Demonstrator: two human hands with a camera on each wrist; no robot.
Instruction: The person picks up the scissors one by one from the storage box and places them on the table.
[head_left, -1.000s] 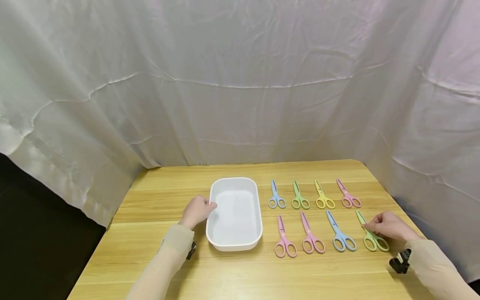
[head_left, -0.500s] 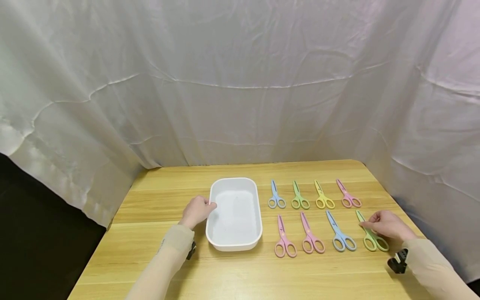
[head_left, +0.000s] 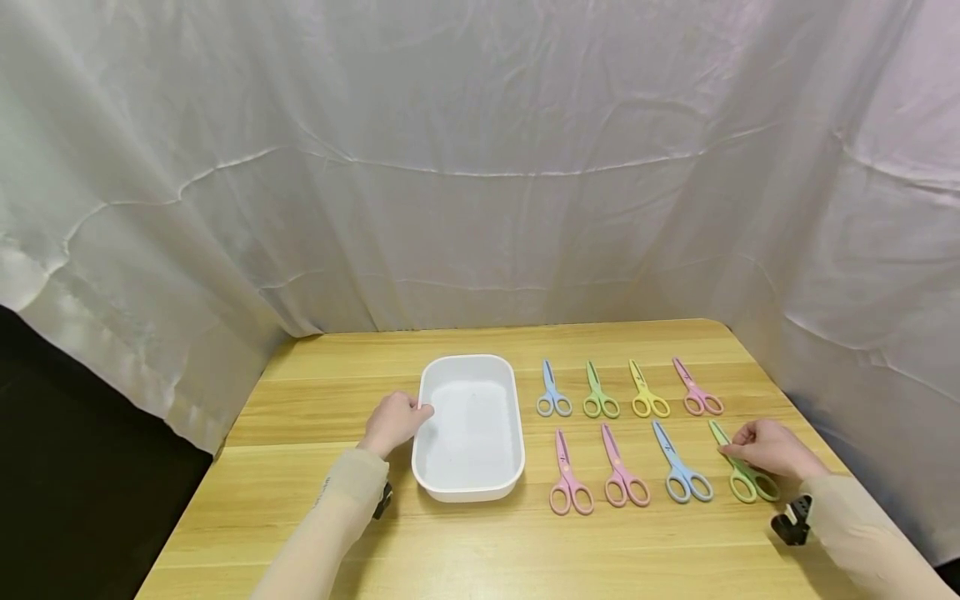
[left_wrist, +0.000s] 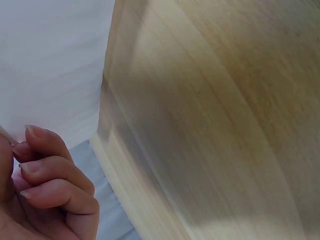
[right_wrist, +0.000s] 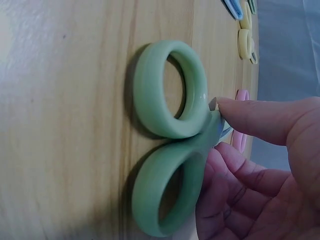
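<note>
In the head view, a white rectangular plastic tray point(head_left: 471, 433) stands on the wooden table. My left hand point(head_left: 392, 423) pinches its left rim, thumb inside; the left wrist view shows the tray wall point(left_wrist: 55, 60) above curled fingers point(left_wrist: 60, 175). At the right end of the near row, my right hand point(head_left: 774, 448) pinches a pair of green scissors point(head_left: 739, 473) around the pivot, partly covering it. Close up in the right wrist view, the thumb point(right_wrist: 265, 117) presses one side of the green scissors, and the finger loops point(right_wrist: 150, 90) lie toward the camera.
Left of the held pair lie blue scissors point(head_left: 678, 473) and two pink pairs point(head_left: 619, 473) point(head_left: 566, 479). Behind them is a row of blue point(head_left: 551, 392), green point(head_left: 596, 390), yellow point(head_left: 642, 390) and pink scissors point(head_left: 693, 389). A pale curtain point(head_left: 480, 208) hangs around the table.
My right hand and wrist have shifted slightly left, and the tip of the green scissors has moved a little left with them. The left hand and tray have stayed put.
</note>
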